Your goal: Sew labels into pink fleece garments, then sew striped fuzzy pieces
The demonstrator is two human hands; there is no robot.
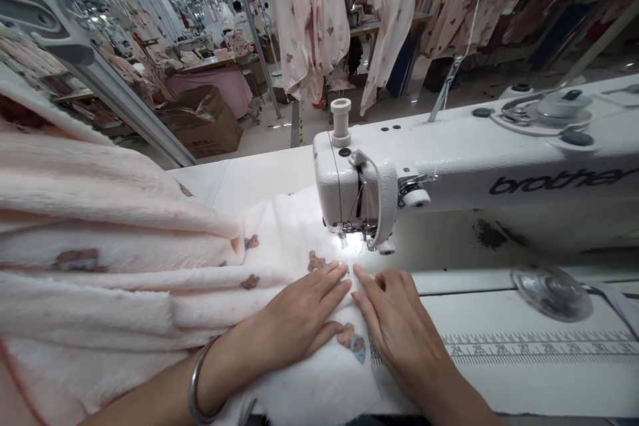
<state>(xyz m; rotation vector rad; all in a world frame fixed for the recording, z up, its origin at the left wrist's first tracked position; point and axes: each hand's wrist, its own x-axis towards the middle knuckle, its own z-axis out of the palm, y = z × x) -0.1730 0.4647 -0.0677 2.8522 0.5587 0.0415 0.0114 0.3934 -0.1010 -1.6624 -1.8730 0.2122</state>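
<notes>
A pale pink plush fabric (279, 226) printed with small brown bears lies under the head of a white sewing machine (449, 166), its far end lit by the machine's lamp. My left hand (304, 309) rests flat on the fabric, fingers stretched toward the presser foot (344, 237). Just to the right, my right hand (399, 319) is at the fabric's right edge, index finger and thumb extended close to each other with the edge at their tips. Whether the right fingertips pinch the cloth or only press on it is not clear. A metal bangle circles my left wrist.
More of the plush fabric is heaped at the left. A ruler strip (524, 349) runs along the table's front, with a clear round disc (552, 291) behind it. Beyond the table are hanging fabric pieces (314, 20), a cardboard box (204, 123) and a metal post.
</notes>
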